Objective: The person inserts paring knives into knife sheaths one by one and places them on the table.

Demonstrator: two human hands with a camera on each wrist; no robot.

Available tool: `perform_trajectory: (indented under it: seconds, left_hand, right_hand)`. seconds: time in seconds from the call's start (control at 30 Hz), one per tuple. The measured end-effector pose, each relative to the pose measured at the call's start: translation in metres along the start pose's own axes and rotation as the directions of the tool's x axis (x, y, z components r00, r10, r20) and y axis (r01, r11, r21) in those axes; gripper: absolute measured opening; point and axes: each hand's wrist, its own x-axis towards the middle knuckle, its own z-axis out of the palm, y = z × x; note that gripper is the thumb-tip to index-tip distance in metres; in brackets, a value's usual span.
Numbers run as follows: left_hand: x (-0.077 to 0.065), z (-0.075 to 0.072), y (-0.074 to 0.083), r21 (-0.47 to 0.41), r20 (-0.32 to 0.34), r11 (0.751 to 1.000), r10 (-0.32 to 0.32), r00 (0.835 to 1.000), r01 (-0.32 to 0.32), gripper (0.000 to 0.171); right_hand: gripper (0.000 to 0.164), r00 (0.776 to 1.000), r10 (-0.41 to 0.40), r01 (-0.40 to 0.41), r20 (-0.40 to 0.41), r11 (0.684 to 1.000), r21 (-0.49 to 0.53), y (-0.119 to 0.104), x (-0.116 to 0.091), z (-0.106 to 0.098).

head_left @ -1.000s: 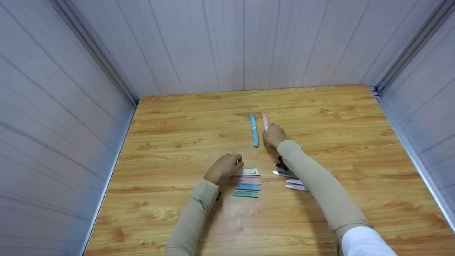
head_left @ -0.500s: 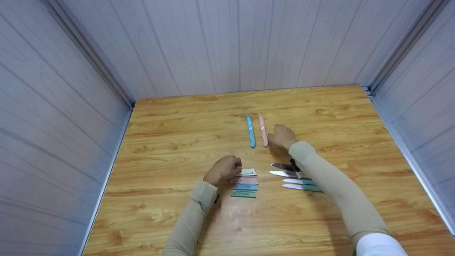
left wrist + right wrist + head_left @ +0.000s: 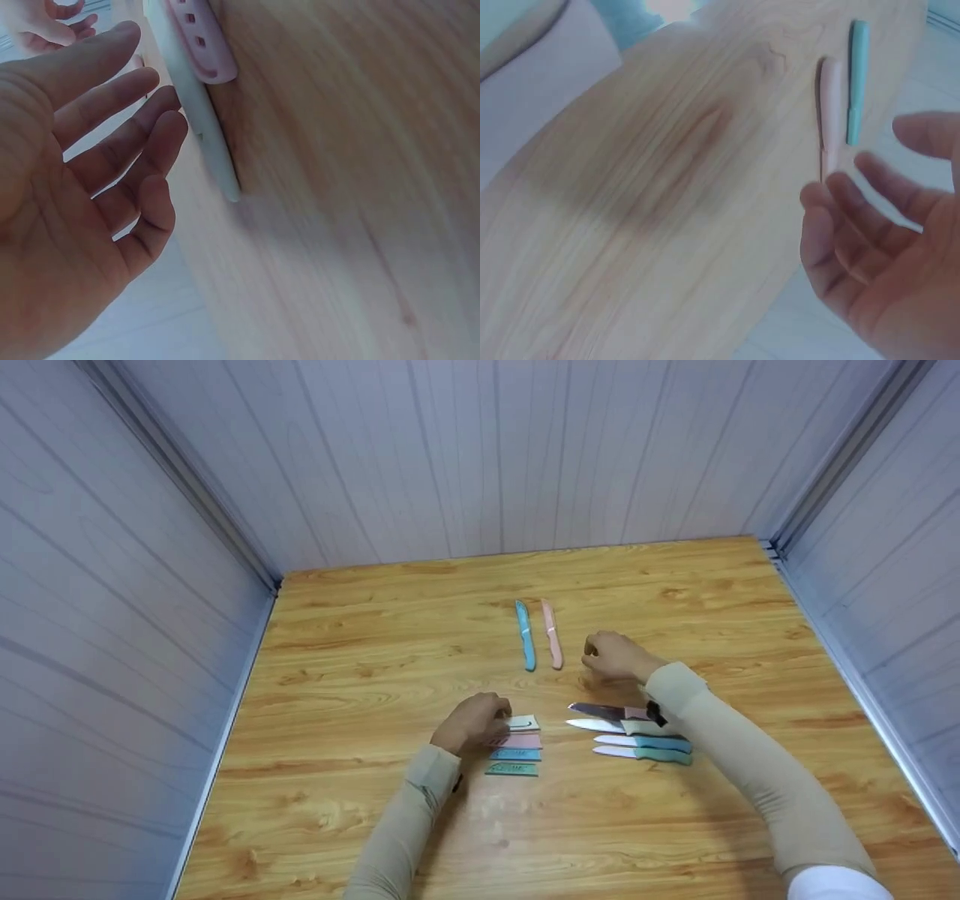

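In the head view my left hand (image 3: 474, 721) hovers with relaxed fingers at the left end of a white knife sheath (image 3: 523, 723). Below that lie a pink slotted sheath (image 3: 517, 741), a blue sheath (image 3: 516, 754) and a green sheath (image 3: 512, 769). The left wrist view shows the left fingertips beside the white sheath (image 3: 196, 109), holding nothing. My right hand (image 3: 616, 654) is loosely curled and holds nothing. To its left, a sheathed pink knife (image 3: 553, 637) and a sheathed blue knife (image 3: 526, 637) lie side by side.
Bare knives point left on the right: one with a dark blade (image 3: 596, 710), a white-handled knife (image 3: 600, 725), a blue-handled knife (image 3: 660, 744) and a green-handled knife (image 3: 660, 755). Panel walls (image 3: 480, 457) border the wooden table (image 3: 360, 660).
My right hand has let go of the sheathed pink knife and drawn back to the right, uncovering it and the knives' handles. The left hand has stayed nearly still.
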Motion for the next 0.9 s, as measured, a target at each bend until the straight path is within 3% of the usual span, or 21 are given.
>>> perform_trajectory:
  seconds: [0.2,0.6,0.9]
  left_hand:
    - [0.005,0.001,0.002,-0.012,0.01,1.0,-0.027,1.0,0.028,0.016]
    - [0.007,0.005,0.001,0.022,-0.005,0.999,0.025,1.0,-0.025,0.012]
    - [0.008,0.007,0.002,0.045,-0.023,0.999,0.028,0.999,-0.027,0.011]
  right_hand:
    - [0.017,0.998,-0.058,0.058,0.024,0.998,0.005,0.008,-0.017,-0.004]
    - [0.011,0.996,-0.078,0.077,0.038,0.997,0.03,0.025,-0.047,-0.002]
    - [0.011,0.99,-0.073,0.071,0.124,0.997,0.021,0.037,-0.069,0.007]
